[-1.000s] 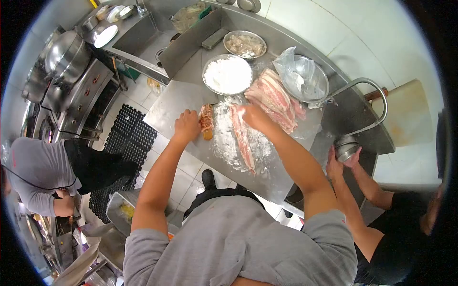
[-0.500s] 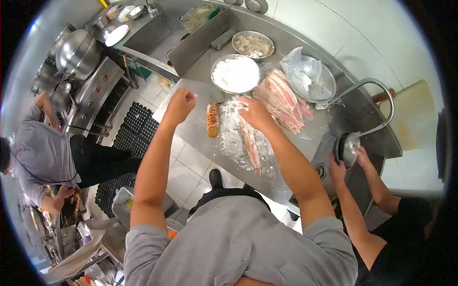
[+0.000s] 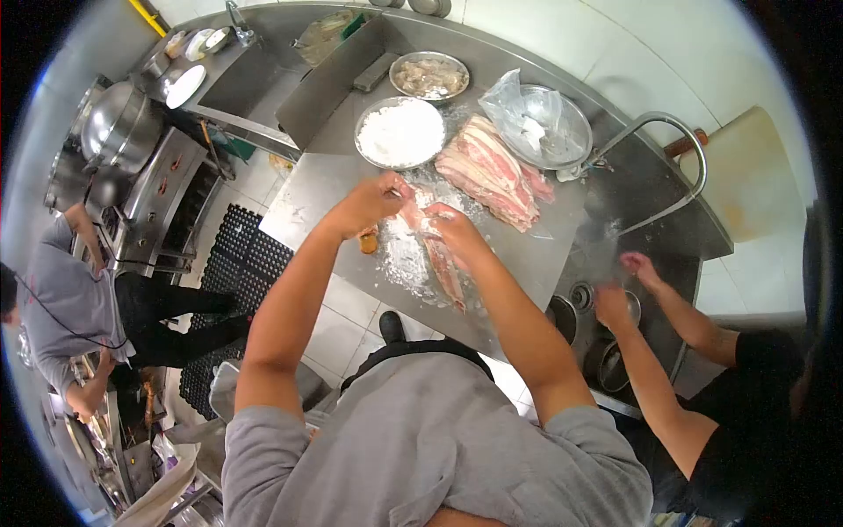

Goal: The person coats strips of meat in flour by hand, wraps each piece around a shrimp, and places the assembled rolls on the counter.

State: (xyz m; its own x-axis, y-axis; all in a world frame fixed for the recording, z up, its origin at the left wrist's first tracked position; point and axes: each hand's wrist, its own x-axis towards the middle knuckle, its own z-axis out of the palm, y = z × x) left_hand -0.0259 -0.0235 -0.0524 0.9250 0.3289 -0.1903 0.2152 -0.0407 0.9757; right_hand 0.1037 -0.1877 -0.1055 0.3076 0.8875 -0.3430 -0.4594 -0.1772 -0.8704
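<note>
A thin strip of pork belly (image 3: 446, 274), dusted with flour, stretches across the floury patch of the steel worktop (image 3: 303, 198). My left hand (image 3: 373, 204) is closed in a pinch on its far end. Closer to me, my right hand (image 3: 457, 233) grips the same strip, its fingers closed round the upper part. Under my left wrist shows the tan end of an orange-brown roll (image 3: 368, 243); the rest of it is hidden. A pile of pork belly slices (image 3: 492, 171) lies right of my hands. Beyond them is a bowl of white flour (image 3: 399, 132).
Behind the flour is a bowl of pale, wet-looking food (image 3: 429, 77). A metal bowl (image 3: 575, 132) holds a plastic bag. On the right, a co-worker's hands (image 3: 615, 303) are over pans in a sink with a curved tap (image 3: 698, 167). Another person (image 3: 75, 290) stands left by the stove.
My left hand has come down and right from the air onto the strip's far end. The strip's far end is now raised. The co-worker's pan has gone down into the sink.
</note>
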